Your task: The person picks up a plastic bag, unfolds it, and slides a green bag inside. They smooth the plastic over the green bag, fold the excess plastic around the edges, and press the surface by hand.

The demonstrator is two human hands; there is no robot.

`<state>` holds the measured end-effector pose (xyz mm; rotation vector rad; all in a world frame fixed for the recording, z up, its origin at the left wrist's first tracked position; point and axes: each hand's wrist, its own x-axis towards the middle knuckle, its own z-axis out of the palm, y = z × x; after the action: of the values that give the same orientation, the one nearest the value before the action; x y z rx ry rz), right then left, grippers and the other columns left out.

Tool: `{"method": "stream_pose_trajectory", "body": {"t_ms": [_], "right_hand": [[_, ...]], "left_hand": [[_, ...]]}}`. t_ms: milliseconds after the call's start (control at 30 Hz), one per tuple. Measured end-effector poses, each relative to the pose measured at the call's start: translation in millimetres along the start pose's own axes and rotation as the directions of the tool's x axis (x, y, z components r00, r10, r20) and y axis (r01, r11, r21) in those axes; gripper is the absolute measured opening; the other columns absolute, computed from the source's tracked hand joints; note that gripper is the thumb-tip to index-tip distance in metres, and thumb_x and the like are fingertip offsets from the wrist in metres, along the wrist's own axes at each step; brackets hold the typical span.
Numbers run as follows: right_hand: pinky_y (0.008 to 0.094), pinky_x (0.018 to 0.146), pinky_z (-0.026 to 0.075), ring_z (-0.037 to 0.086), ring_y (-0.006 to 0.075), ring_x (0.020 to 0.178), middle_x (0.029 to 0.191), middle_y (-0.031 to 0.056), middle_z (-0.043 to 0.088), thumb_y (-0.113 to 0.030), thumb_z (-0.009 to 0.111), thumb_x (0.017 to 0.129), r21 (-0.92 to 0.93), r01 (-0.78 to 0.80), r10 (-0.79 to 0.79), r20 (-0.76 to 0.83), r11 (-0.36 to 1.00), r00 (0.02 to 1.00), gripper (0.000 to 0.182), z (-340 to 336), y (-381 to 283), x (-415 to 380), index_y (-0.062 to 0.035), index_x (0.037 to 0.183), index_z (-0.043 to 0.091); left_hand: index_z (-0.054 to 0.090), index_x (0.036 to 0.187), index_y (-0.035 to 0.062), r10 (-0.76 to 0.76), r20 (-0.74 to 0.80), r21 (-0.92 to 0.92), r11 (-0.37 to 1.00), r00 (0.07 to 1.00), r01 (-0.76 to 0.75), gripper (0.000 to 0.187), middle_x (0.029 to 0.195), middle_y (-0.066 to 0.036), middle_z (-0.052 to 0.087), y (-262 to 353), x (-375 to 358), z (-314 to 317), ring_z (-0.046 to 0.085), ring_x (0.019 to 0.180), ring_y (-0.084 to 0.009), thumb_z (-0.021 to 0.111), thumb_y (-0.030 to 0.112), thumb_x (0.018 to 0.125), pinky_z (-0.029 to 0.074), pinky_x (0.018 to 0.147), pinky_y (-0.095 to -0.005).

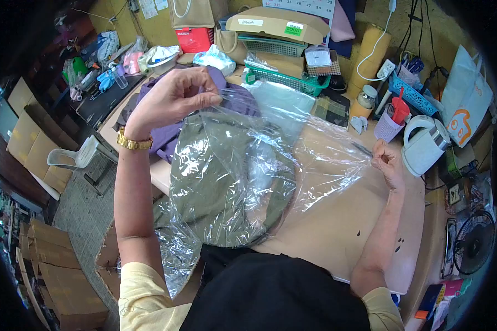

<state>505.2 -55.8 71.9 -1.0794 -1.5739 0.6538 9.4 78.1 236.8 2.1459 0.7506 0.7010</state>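
My left hand, with a gold watch at the wrist, pinches the upper edge of a clear plastic bag. Out to the right, my right hand grips a gathered corner of the same bag, and the film is drawn out between the two hands. Inside or beneath the shiny film lies an olive-green folded garment, close in front of my body. Purple fabric lies behind my left forearm. More clear film hangs at the table's near left edge.
A white electric kettle stands at the right, near a lilac cup and a blue basket. Green baskets are stacked at the back. A white plastic chair is left of the table; a black fan is right.
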Motion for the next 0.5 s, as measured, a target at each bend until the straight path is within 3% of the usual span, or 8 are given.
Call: {"method": "stream_pose_trajectory", "body": {"t_ms": [33,133,167,233,300,367,433,500], "right_hand": [[0.0261,0.072,0.035,0.047,0.0102,0.078,0.08,-0.0013,0.053,-0.016,0.083,0.073,-0.01,-0.001,0.001,-0.01,1.0,1.0,0.028,0,1,0,-0.0058,0.072,0.057],[0.0252,0.074,0.035,0.047,0.0103,0.081,0.082,-0.001,0.052,-0.015,0.083,0.073,-0.015,-0.102,0.103,0.015,0.995,0.995,0.027,3,5,-2,-0.0055,0.073,0.057],[0.0252,0.074,0.035,0.047,0.0103,0.081,0.082,-0.001,0.052,-0.015,0.083,0.073,-0.016,-0.103,0.103,0.016,0.995,0.995,0.027,7,6,-1,-0.0055,0.073,0.057],[0.0241,0.076,0.035,0.048,0.0104,0.083,0.083,-0.0017,0.052,-0.017,0.083,0.074,-0.015,-0.135,0.136,0.085,0.991,0.987,0.027,16,6,2,-0.0056,0.073,0.058],[0.0242,0.076,0.035,0.049,0.0105,0.083,0.083,-0.0014,0.052,-0.015,0.082,0.074,-0.001,-0.12,0.12,0.091,0.993,0.989,0.026,22,7,6,-0.006,0.073,0.058],[0.0243,0.077,0.036,0.049,0.0107,0.084,0.084,-0.0012,0.053,-0.013,0.082,0.074,0.016,-0.108,0.106,0.097,0.994,0.99,0.024,21,16,5,-0.0065,0.073,0.058],[0.026,0.079,0.037,0.05,0.0122,0.087,0.091,0.0012,0.054,-0.012,0.081,0.073,0.303,-0.105,0.109,0.005,0.947,0.994,0.024,10,34,0,-0.0085,0.072,0.057],[0.0276,0.082,0.038,0.051,0.0142,0.091,0.095,0.0024,0.054,-0.013,0.081,0.074,0.426,-0.053,0.062,-0.008,0.903,0.998,0.024,9,37,-3,-0.0093,0.072,0.057]], "left_hand": [[0.062,0.076,0.0028,-0.002,-0.002,-0.001,1.0,1.0,0.002,0.029,0.091,0.0,0.055,2,-2,2,0.048,0.081,-0.0064,0.084,0.023,0.079,0.039,0.066,-0.0222],[0.061,0.073,0.0102,0.43,-0.056,-0.245,0.869,0.901,-0.43,0.036,0.097,-0.004,0.057,2,-2,6,0.048,0.082,-0.011,0.086,0.037,0.073,0.039,0.067,-0.0219],[0.061,0.073,0.0102,0.43,-0.057,-0.246,0.869,0.901,-0.43,0.036,0.097,-0.004,0.057,-2,-2,8,0.048,0.082,-0.011,0.086,0.037,0.073,0.039,0.067,-0.0219],[0.058,0.07,0.012,0.409,-0.09,-0.629,0.684,0.908,-0.37,0.038,0.09,-0.002,0.054,-4,-3,15,0.044,0.078,-0.012,0.085,0.039,0.072,0.037,0.066,-0.0239],[0.055,0.066,0.0128,0.427,-0.078,-0.669,0.647,0.901,-0.365,0.041,0.082,0.001,0.048,-1,-3,16,0.039,0.074,-0.0118,0.086,0.041,0.07,0.033,0.063,-0.0253],[0.062,0.076,0.0075,0.462,0.016,-0.498,0.773,0.886,-0.394,0.037,0.084,-0.001,0.05,4,-4,12,0.043,0.078,-0.0119,0.083,0.038,0.077,0.035,0.067,-0.025],[0.06,0.077,0.005,0.356,-0.011,-0.302,0.89,0.934,-0.342,0.033,0.083,0.002,0.047,5,-11,2,0.042,0.077,-0.0082,0.084,0.028,0.079,0.034,0.066,-0.0231],[0.061,0.083,0.0052,0.268,0.034,0.088,0.959,0.963,-0.27,0.029,0.084,0.005,0.047,-7,-13,-12,0.041,0.077,-0.0057,0.082,0.025,0.082,0.034,0.065,-0.0231]]}}
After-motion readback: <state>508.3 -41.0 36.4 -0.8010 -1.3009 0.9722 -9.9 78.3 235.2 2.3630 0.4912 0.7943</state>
